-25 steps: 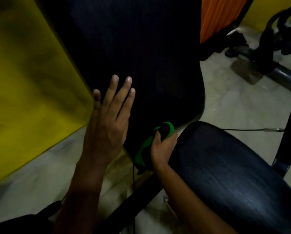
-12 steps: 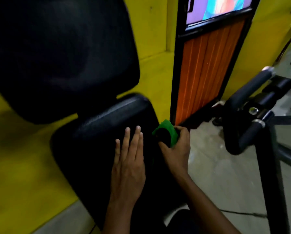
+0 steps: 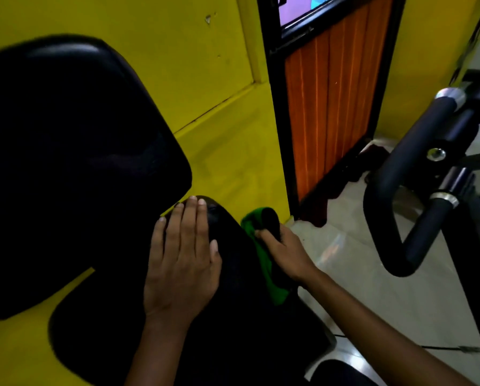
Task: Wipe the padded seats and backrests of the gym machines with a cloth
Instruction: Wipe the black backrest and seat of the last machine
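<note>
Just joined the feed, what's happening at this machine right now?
A person is cleaning a gym machine's black padded seat. The right hand grips a green cloth against the seat's right edge, while the left hand rests flat on the pad. The padded backrest stands just behind, untouched.

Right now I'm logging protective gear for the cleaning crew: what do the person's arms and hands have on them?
Nothing that shows. The left hand and right hand are bare: no gloves, rings or wristbands visible. Both forearms are uncovered as far as the frame's bottom edge, with no sleeve cuff, watch or strap in sight. Fingernails are short and unpainted. The dim light could hide small marks.
</note>
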{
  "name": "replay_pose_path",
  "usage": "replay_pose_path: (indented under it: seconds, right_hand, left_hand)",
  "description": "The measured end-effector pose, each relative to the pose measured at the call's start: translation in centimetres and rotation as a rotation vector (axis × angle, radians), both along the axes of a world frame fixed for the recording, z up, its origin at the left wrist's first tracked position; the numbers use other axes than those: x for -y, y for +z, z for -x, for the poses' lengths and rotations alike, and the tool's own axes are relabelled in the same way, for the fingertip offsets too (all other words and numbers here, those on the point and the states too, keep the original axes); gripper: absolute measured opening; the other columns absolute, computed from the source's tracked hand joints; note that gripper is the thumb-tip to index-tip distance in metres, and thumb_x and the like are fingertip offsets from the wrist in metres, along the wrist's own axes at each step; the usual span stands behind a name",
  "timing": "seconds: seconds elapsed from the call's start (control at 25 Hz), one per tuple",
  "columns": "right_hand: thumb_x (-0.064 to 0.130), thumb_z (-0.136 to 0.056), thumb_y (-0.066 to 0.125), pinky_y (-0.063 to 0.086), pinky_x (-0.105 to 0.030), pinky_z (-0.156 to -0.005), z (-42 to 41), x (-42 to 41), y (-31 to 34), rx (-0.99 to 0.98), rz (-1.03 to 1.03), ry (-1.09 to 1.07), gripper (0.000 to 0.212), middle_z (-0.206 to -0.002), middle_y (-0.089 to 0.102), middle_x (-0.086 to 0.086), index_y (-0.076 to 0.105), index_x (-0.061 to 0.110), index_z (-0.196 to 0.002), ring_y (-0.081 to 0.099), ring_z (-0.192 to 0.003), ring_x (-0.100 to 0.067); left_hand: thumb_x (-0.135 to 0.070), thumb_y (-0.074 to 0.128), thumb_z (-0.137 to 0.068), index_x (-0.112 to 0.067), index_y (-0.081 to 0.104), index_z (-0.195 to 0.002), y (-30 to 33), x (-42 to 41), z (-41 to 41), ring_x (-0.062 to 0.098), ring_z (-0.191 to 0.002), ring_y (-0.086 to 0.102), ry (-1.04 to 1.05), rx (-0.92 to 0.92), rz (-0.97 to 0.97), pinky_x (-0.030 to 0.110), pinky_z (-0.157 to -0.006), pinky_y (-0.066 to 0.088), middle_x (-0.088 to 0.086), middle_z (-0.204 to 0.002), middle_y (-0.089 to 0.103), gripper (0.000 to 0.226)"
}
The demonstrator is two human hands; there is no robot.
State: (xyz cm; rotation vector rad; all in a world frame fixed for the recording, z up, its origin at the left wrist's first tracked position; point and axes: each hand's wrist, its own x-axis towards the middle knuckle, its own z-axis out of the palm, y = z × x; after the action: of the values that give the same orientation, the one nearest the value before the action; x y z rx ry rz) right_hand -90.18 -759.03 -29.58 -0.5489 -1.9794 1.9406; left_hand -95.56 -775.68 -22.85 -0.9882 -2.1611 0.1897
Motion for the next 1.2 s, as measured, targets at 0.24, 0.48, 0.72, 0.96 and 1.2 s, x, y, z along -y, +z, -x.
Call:
replay_pose_path:
  seconds: [0.24, 0.48, 0.72, 0.96, 1.2]
  right_hand:
    - [0.039, -0.083, 0.060, 0.048, -0.031, -0.079, 3.1, 0.9, 5.4, -0.200, -0.038, 0.003, 0.019, -0.098, 0.067, 0.006, 0.062, 0.029, -0.098, 0.063, -0.095, -0.014]
    - [0.033, -0.089, 0.059, 0.040, -0.028, -0.066, 0.2, 0.2, -2.0, 0.031, -0.029, -0.059, 0.014, -0.071, 0.058, 0.012, 0.054, 0.035, -0.075, 0.056, -0.069, -0.005]
    - [0.038, -0.091, 0.052, 0.046, -0.036, -0.073, 2.6, -0.6, 0.6, 0.027, -0.103, 0.020, 0.014, -0.092, 0.066, -0.004, 0.058, 0.027, -0.084, 0.061, -0.088, -0.023]
    - [0.047, -0.082, 0.054, 0.046, -0.036, -0.072, -1.0, -0.7, -7.4, 0.135, 0.021, -0.075, 0.018, -0.087, 0.065, 0.004, 0.060, 0.031, -0.087, 0.061, -0.083, -0.016]
    - [0.045, -0.078, 0.055, 0.044, -0.034, -0.067, 0.0, -1.3, -5.6, 0.129, 0.010, -0.039, 0.018, -0.083, 0.065, 0.000, 0.059, 0.028, -0.080, 0.062, -0.080, -0.021]
  left_hand:
    - [-0.029, 0.026, -0.100, 0.002, 0.017, -0.149, 0.2, 0.2, -0.2, 0.032, -0.140, 0.025, 0.039, -0.055, 0.049, 0.048, -0.114, 0.022, 0.018, -0.154, 0.022, 0.059]
    - [-0.029, 0.027, -0.101, 0.001, 0.014, -0.150, -0.5, 0.0, -0.6, 0.030, -0.144, 0.016, 0.061, -0.110, 0.074, 0.049, -0.117, 0.015, 0.017, -0.157, 0.015, 0.059]
    - [-0.029, 0.033, -0.099, 0.000, 0.007, -0.151, -3.1, -1.0, -2.3, 0.032, -0.147, -0.001, 0.098, -0.031, 0.007, 0.047, -0.119, -0.001, 0.020, -0.158, 0.003, 0.065]
    - [-0.027, 0.038, -0.097, 0.002, 0.012, -0.150, -4.6, -1.1, -2.7, 0.033, -0.146, 0.001, 0.061, -0.025, 0.029, 0.046, -0.119, 0.001, 0.019, -0.158, 0.003, 0.065]
    - [-0.026, 0.037, -0.096, 0.001, 0.013, -0.150, -4.8, -1.4, -2.7, 0.033, -0.146, 0.002, 0.074, -0.031, 0.023, 0.046, -0.119, 0.001, 0.020, -0.157, 0.004, 0.064]
